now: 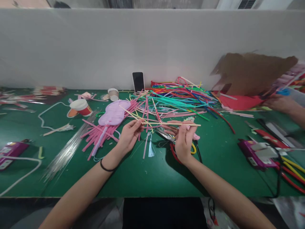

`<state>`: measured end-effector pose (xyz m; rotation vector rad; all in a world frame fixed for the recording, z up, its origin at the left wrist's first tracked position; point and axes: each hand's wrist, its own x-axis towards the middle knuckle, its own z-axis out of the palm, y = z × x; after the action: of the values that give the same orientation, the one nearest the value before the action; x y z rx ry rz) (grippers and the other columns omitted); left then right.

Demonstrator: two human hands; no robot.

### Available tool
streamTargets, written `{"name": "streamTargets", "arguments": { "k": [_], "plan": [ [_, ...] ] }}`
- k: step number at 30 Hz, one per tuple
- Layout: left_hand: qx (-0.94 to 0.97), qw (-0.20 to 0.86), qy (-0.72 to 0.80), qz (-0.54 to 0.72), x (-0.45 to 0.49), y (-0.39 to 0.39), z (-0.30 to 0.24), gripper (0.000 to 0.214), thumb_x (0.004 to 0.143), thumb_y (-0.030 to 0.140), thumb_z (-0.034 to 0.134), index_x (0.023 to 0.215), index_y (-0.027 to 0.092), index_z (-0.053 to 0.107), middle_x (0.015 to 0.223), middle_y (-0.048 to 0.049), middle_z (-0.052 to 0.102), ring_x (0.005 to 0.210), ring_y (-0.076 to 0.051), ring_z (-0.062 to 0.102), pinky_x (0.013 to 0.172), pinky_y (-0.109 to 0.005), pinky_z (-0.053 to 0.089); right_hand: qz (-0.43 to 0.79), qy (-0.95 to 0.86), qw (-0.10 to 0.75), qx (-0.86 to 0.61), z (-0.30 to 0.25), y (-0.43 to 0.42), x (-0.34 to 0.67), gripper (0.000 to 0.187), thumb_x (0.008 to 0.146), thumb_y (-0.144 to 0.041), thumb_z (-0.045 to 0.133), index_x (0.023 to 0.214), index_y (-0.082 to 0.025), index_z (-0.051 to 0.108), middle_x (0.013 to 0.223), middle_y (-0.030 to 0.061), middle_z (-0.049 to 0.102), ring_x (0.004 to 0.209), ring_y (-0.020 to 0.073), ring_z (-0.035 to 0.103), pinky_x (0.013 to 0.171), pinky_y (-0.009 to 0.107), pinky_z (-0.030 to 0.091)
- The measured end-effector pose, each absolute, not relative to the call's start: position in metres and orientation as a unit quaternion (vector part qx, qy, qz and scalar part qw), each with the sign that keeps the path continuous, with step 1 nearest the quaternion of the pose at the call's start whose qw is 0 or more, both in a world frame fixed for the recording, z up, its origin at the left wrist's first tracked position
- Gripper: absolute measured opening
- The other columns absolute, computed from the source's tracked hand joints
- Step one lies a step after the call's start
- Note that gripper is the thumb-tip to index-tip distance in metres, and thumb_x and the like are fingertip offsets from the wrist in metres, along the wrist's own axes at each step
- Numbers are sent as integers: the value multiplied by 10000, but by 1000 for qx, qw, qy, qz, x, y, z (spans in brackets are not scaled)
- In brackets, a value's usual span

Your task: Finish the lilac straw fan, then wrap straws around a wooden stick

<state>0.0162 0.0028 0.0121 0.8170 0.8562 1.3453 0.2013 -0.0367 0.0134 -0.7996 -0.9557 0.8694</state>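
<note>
My left hand (130,135) pinches thin pale wooden sticks between thumb and fingertips, over the middle of the green table. One wooden stick (162,123) runs sideways to my right hand (182,140), whose thumb presses it against the fingers near its right end. Another pale stick (127,112) slants up and left from the left fingertips. Beneath the right hand are scissors (166,135), partly hidden, with red and yellow handles beside them. A small pink piece (196,136) shows by the right hand. Between the hands a light blue tassel (151,149) lies on the table.
A lilac fan-shaped piece (114,113) rests on pink pipe cleaners (95,133), left of my hands. Colourful pipe cleaners (178,98) pile up behind. A phone (138,81) leans on the partition. Paper cup (82,108) left; glue gun (258,154) and another person's hand (276,102) right.
</note>
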Motion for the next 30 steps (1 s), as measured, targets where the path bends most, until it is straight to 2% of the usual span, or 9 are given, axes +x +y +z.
{"name": "streamTargets", "arguments": {
  "k": [5,11,13,15,17,19,23,26,30],
  "plan": [
    [343,628,374,590,17,1,15,314,610,328,870,823,129,754,748,-14,674,657,-67,589,633,-158,486,420,-420,729,-339,13,-38,198,172,978,-397,438,1018,-292,307,1037,34,695,900,199,736,702,351,629],
    [328,654,358,581,18,2,13,267,640,330,852,782,133,741,794,-26,670,659,-67,565,612,-158,481,350,-527,716,-295,4,-52,193,93,1002,-299,386,1045,-310,304,1202,70,657,991,203,709,773,420,624],
    [316,661,355,581,17,3,11,242,662,326,838,785,142,739,763,-17,652,651,-70,555,612,-164,482,311,-615,680,-250,-4,-52,199,107,1000,-277,374,1081,-332,331,1275,57,626,1091,200,670,842,443,604],
    [307,669,350,579,15,5,9,221,683,316,824,804,151,739,742,-11,641,644,-73,547,613,-173,483,271,-725,603,-196,-11,-50,206,107,991,-292,381,1082,-348,386,1364,32,574,1197,196,607,902,436,579],
    [301,679,343,576,13,7,8,219,693,318,815,825,162,738,764,-13,652,644,-80,546,608,-186,485,234,-808,516,-160,-16,-48,212,97,974,-282,412,1049,-334,443,1457,17,492,1276,190,541,941,404,557],
    [300,678,339,580,10,10,6,224,696,331,812,829,169,734,806,-20,673,651,-87,556,602,-194,485,204,-849,467,-144,-17,-46,214,123,955,-224,445,1041,-309,465,1522,20,408,1332,181,479,980,385,530],
    [309,658,336,599,1,16,5,223,691,331,818,822,175,730,807,-19,688,655,-88,578,603,-189,485,167,-869,447,-129,-11,-43,210,224,936,-108,438,1087,-274,449,1571,45,315,1409,180,362,1070,407,459],
    [330,648,337,598,-5,20,4,249,699,349,810,843,159,735,761,-13,676,626,-77,572,591,-181,481,130,-881,435,-135,-6,-43,206,195,939,-95,425,1064,-236,474,1566,83,321,1424,184,333,1083,391,452],
    [344,643,341,593,-11,26,4,300,671,343,828,872,136,745,734,-16,676,624,-80,577,585,-180,482,64,-907,385,-159,-5,-45,203,112,926,-160,522,1028,-204,524,1530,135,376,1438,225,299,1111,432,421]
  ]
}}
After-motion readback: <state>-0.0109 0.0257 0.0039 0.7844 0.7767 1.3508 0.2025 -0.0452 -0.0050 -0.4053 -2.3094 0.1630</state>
